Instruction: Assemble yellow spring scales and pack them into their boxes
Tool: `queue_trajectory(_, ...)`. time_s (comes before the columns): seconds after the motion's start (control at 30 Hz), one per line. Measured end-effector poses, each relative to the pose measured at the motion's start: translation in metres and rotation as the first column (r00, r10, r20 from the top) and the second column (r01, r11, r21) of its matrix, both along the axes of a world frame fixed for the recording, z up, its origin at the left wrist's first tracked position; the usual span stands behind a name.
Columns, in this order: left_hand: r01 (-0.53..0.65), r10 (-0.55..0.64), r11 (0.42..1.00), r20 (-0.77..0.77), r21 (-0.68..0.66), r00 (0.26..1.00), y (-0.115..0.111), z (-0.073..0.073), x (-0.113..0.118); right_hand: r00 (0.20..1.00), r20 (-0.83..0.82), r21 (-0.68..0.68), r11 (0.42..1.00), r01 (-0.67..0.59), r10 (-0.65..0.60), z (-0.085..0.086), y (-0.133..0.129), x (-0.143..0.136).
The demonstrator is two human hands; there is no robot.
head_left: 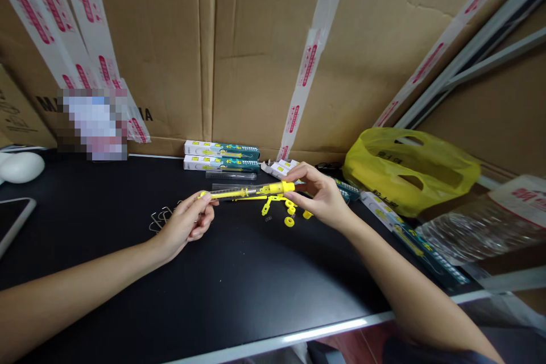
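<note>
Between my two hands, a tube spring scale (251,190) with a clear barrel and yellow ends is held almost level above the black table. My left hand (187,217) pinches its left end. At the other end, my right hand (318,192) has thumb and fingertips around the yellow cap. Below my right hand lie loose yellow parts, among them a ring (289,222) and a small spring (268,218). Beside my left hand rest several bent wire hooks (158,219), partly hidden by it. Clear tubes (230,176) lie behind the scale.
Two printed boxes (222,164) are stacked at the back against large cardboard (264,68). Another printed box (413,242) lies at the right, near a yellow plastic bag (409,176) and wrapped water bottles (473,227). At the left are a white rounded object (23,167) and a tablet-like edge (19,222).
</note>
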State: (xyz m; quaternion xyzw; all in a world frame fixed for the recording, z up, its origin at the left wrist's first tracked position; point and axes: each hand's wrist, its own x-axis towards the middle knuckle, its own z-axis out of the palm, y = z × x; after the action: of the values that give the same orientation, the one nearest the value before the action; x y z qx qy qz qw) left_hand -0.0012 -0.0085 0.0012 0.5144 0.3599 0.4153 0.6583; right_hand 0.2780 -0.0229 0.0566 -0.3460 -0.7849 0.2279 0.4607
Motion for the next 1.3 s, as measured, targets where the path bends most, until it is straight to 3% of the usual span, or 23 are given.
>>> queue_trajectory(0.37, 0.011, -0.011, 1.000, -0.001, 0.004, 1.000, -0.0005, -0.0003, -0.0002, 0.999, -0.017, -0.116, 0.992, 0.042, -0.045, -0.0020, -0.0040, -0.0025)
queue_trajectory(0.93, 0.029, -0.022, 0.995, -0.074, 0.091, 0.997, -0.0023, -0.0025, 0.0042, 0.999, -0.045, -0.265, 0.964, -0.035, 0.024, -0.0044, -0.0062, -0.0053)
queue_trajectory(1.03, 0.021, -0.018, 0.997, -0.041, 0.076, 0.999, -0.0022, -0.0016, 0.0043, 1.000, 0.004, -0.210, 0.978, 0.007, -0.006, -0.0048, -0.0055, -0.0057)
queue_trajectory(1.17, 0.023, -0.022, 0.998, -0.025, 0.059, 0.999, -0.0024, -0.0011, 0.0041, 0.995, 0.060, -0.030, 0.997, 0.075, -0.073, -0.0037, -0.0033, -0.0056)
queue_trajectory(1.3, 0.018, -0.017, 0.998, -0.021, 0.055, 1.000, -0.0027, -0.0013, 0.0036, 0.997, 0.063, -0.012, 0.999, 0.043, -0.042, -0.0047, -0.0021, -0.0055)
